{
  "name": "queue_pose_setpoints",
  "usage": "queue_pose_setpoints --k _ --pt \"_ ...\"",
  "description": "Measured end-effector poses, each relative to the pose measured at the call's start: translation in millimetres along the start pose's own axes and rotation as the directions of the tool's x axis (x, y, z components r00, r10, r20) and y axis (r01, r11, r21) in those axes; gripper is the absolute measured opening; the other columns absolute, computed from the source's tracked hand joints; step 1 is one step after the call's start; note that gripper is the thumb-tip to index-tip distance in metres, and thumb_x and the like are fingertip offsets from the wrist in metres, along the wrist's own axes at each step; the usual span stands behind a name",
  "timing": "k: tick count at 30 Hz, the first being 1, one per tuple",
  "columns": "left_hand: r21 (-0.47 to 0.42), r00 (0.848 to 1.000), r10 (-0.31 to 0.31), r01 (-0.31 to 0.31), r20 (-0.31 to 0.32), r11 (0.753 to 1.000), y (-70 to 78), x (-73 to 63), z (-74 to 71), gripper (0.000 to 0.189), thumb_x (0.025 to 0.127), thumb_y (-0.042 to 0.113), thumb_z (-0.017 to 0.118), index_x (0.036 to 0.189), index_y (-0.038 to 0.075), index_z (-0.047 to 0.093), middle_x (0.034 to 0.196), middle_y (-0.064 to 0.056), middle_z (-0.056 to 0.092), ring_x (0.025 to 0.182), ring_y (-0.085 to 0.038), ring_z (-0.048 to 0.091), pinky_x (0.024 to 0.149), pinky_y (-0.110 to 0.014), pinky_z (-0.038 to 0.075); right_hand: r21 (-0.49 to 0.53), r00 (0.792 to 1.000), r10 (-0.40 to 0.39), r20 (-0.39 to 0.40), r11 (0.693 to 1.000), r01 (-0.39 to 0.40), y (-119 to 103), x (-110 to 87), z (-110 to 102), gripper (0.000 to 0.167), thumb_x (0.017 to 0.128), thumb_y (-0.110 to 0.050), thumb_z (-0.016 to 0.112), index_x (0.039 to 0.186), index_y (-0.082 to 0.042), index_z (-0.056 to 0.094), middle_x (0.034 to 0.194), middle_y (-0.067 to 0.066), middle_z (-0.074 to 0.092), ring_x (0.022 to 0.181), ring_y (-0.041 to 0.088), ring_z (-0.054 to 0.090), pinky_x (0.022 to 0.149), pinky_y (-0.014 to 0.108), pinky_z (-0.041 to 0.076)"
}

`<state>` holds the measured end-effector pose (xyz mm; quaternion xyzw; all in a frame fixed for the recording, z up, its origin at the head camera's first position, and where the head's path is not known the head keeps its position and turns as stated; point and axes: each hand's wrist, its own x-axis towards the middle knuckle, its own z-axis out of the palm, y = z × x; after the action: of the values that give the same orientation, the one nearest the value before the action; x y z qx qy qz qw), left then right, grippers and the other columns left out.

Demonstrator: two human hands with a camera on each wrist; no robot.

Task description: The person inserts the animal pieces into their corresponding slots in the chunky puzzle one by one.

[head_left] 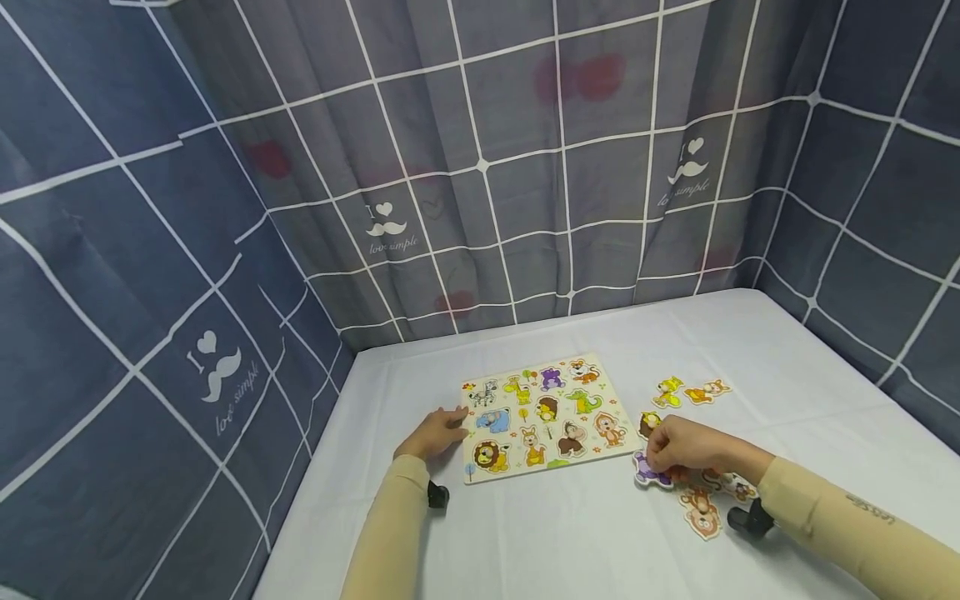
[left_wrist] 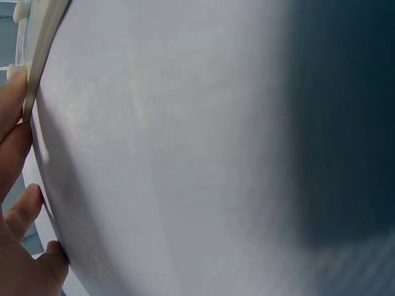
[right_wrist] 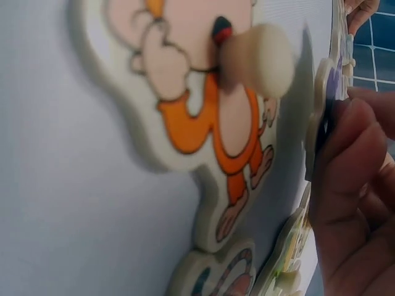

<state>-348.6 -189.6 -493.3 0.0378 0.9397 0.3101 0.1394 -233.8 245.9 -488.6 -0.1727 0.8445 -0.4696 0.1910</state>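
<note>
My right fingers [head_left: 660,452] pinch the purple piece [head_left: 647,474] tight, lower right; dragged low, it could snag the hedgehog piece [head_left: 647,425]. My left fingers [head_left: 454,415], loosely spread, touch the board [head_left: 517,469], lower centre.

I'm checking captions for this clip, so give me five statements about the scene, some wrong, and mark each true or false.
1. The left hand touches the puzzle board. True.
2. The right hand rests on the board. False: it holds the purple piece beside the board.
3. The loose monkey piece has a knob. True.
4. In the head view, the board's lion picture is at its upper right. False: it is at the lower left.
5. The loose foxes lie left of the board in the head view. False: they lie right of it.
</note>
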Motion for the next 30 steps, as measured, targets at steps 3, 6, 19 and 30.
queue_pose_setpoints --k 3,6,19,30 --pt "-0.022 1.000 0.004 -0.004 -0.003 1.000 -0.7 0.3 1.3 0.052 0.095 0.027 0.068 0.145 0.024 0.054 0.163 -0.021 0.027 0.153 -0.043 0.018 0.124 -0.062 0.014 -0.019 1.000 -0.013 -0.007 1.000 0.013 -0.6 2.9 -0.1 0.008 0.084 -0.004 0.069 0.078 0.001 0.069 0.066 0.001 0.063 0.054 0.008 0.051 0.048 0.019 0.043" --pt "-0.049 1.000 0.003 -0.003 -0.006 0.999 -1.5 0.9 2.4 0.051 0.095 0.026 0.068 0.144 0.023 0.055 0.164 -0.019 0.027 0.154 -0.042 0.016 0.124 -0.061 0.012 -0.037 1.000 -0.019 -0.010 0.999 0.018 -1.1 6.2 -0.5 0.007 0.085 -0.004 0.069 0.078 0.000 0.069 0.068 0.000 0.063 0.055 0.008 0.050 0.049 0.019 0.042" --pt "-0.061 1.000 -0.011 0.010 -0.015 0.998 -2.8 2.7 4.1 0.051 0.094 0.026 0.069 0.144 0.025 0.055 0.165 -0.022 0.022 0.153 -0.045 0.016 0.123 -0.063 0.013 -0.124 0.999 -0.042 -0.028 0.992 0.038 -10.9 21.5 -6.6 0.009 0.085 -0.001 0.068 0.075 -0.002 0.069 0.064 -0.002 0.062 0.052 0.007 0.047 0.047 0.019 0.039" --pt "-0.075 0.999 -0.036 0.035 -0.018 0.997 -1.9 1.7 4.8 0.052 0.095 0.028 0.067 0.145 0.027 0.053 0.165 -0.020 0.022 0.154 -0.043 0.015 0.124 -0.063 0.012 -0.148 0.999 -0.030 -0.013 0.989 0.028 -16.1 38.5 -10.7 0.006 0.084 -0.001 0.068 0.078 -0.001 0.071 0.067 -0.001 0.064 0.057 0.008 0.049 0.049 0.018 0.040"
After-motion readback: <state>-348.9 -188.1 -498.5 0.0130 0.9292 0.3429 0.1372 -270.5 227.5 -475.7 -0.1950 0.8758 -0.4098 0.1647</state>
